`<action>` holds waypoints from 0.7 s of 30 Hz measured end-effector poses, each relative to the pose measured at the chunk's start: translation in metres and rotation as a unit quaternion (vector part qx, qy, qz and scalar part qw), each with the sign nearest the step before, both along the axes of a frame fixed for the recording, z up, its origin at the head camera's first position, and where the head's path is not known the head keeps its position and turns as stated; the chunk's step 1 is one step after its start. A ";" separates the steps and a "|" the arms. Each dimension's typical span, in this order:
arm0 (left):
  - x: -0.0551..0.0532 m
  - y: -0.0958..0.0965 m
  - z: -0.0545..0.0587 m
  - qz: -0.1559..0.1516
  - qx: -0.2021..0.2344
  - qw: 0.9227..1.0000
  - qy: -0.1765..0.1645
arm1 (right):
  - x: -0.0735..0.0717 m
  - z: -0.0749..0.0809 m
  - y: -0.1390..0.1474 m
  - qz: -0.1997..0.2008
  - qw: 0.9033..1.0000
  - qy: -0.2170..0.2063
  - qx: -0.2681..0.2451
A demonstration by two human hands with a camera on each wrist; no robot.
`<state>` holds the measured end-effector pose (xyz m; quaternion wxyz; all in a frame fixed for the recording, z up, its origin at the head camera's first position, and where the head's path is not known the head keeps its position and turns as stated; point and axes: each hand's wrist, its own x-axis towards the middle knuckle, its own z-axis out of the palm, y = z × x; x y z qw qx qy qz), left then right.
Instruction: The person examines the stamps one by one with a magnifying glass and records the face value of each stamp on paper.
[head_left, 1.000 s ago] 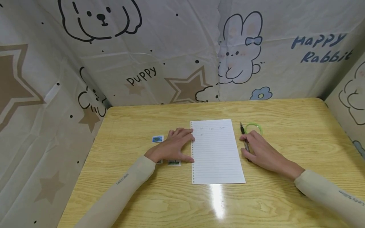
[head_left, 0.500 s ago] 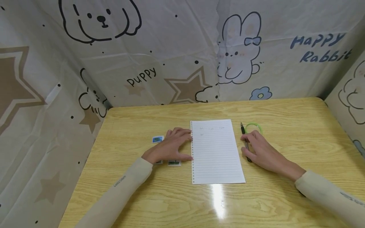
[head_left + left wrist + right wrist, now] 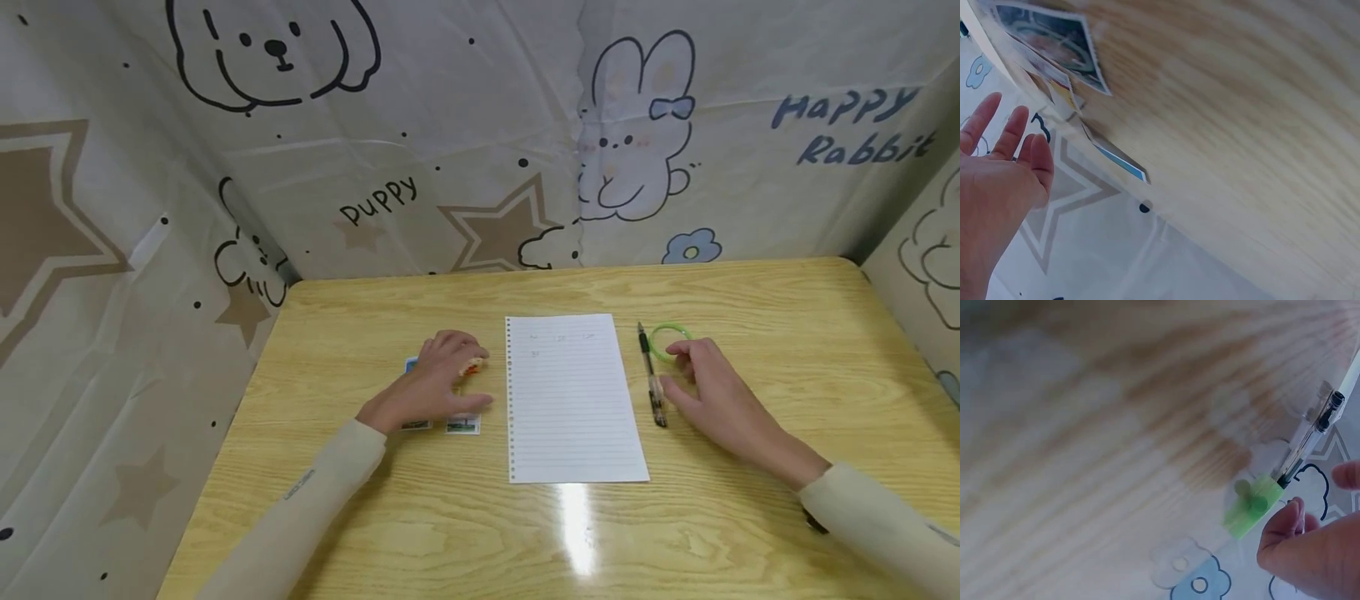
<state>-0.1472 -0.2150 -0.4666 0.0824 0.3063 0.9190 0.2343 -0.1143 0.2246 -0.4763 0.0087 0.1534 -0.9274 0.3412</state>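
My left hand [image 3: 427, 383] is over several small stamp-like pictures left of the paper, its fingers relaxed and spread. A red-and-yellow picture [image 3: 471, 366] shows between finger and thumb. By the thumb lies a green picture [image 3: 462, 424], while a blue one [image 3: 410, 364] is partly covered by the hand. In the left wrist view, the fingers of the left hand [image 3: 1000, 181] hold nothing. Loosely bent, my right hand [image 3: 712, 400] hovers just right of a black-and-clear pen [image 3: 648, 367], its fingertips beside a green ring [image 3: 660, 327].
A lined sheet of paper [image 3: 573, 417] with faint handwriting at its top lies between the hands. Everything rests on a glossy wood-grain table [image 3: 375, 533]. A printed cloth [image 3: 465, 108] hangs behind the table's far edge and along the sides.
My left hand has drawn back leftward from the paper's holed edge, uncovering the red-and-yellow picture. My right hand has left the pen and shifted right; the pen stays on the table.
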 end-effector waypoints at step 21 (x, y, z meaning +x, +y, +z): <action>0.004 -0.027 -0.007 0.085 0.018 0.995 0.044 | 0.005 -0.002 0.025 -0.098 0.991 -0.086 0.032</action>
